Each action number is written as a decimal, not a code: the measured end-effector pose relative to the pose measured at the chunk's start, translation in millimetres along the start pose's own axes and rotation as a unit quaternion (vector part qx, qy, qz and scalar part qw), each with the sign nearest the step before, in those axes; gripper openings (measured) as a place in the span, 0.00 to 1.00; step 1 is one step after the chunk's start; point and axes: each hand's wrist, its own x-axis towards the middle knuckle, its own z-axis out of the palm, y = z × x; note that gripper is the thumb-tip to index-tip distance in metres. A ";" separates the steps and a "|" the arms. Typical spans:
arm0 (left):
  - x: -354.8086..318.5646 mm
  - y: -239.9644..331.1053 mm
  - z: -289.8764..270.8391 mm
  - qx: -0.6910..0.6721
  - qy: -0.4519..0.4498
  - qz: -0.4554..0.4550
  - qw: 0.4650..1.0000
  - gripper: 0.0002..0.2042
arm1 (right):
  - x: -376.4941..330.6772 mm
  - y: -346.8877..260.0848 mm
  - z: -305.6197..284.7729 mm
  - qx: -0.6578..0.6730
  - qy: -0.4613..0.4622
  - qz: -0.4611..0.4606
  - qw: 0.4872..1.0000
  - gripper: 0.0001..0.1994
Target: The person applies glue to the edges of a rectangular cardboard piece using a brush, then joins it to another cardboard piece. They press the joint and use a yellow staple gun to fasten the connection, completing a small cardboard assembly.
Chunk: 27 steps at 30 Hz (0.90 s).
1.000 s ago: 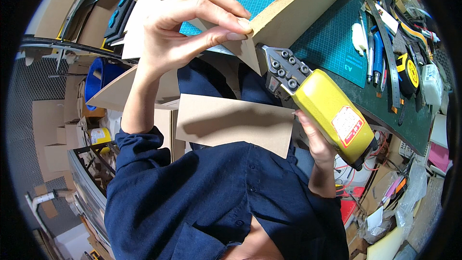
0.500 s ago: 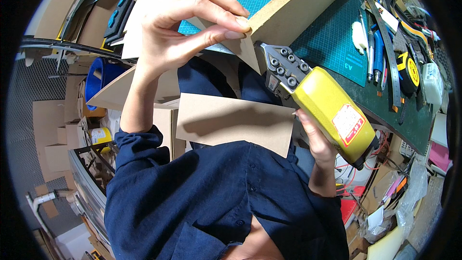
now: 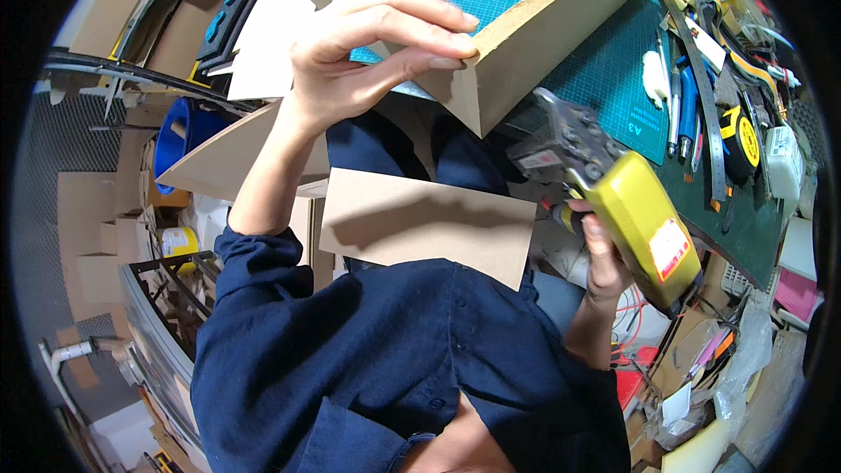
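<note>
My left hand (image 3: pixel 372 48) pinches the corner where two brown fibreboard panels meet, thumb and fingers pressed to the top edge. One fibreboard panel (image 3: pixel 561 39) stands on edge and runs away to the upper right. The other panel passes leftward behind my hand, mostly hidden. In my right hand (image 3: pixel 604 263) is a yellow nail gun (image 3: pixel 644 210) with a dark metal head, blurred by motion. Its head is apart from the corner, to the right of it. My right fingers are wrapped under the tool, partly hidden by its body.
A flat fibreboard piece (image 3: pixel 429 223) lies across my lap. A teal cutting mat (image 3: pixel 613 88) covers part of the bench. Pens, a steel ruler (image 3: pixel 701 61) and a yellow tape measure (image 3: pixel 740 136) lie at right. A blue bucket (image 3: pixel 188 136) stands at left.
The nail gun has moved right, away from the panel corner, and its head has swung off the joint. My left hand and the panels have shifted slightly right.
</note>
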 end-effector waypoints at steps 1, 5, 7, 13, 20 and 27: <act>-1.9 -1.6 1.8 0.033 0.011 0.025 0.999 0.07 | -3.4 5.9 -5.4 0.004 0.008 -0.021 1.000 0.25; -14.8 -4.0 8.1 0.090 0.049 0.050 0.994 0.09 | -21.6 28.3 -29.6 -0.049 0.031 0.000 0.998 0.31; -28.6 3.3 16.7 0.124 0.172 -0.014 0.977 0.11 | -29.6 38.1 -35.0 -0.028 0.068 -0.004 0.997 0.31; -87.3 47.9 83.2 -0.172 0.382 -0.377 0.826 0.10 | -37.0 50.6 -23.1 -0.020 0.074 0.014 0.997 0.20; -108.3 74.0 155.2 -0.548 0.313 -0.488 0.603 0.12 | -30.5 59.7 9.2 0.013 0.042 0.016 0.999 0.12; -97.1 75.0 167.3 -0.564 0.387 -0.486 0.544 0.14 | -31.3 69.2 28.6 0.046 0.008 0.030 0.998 0.12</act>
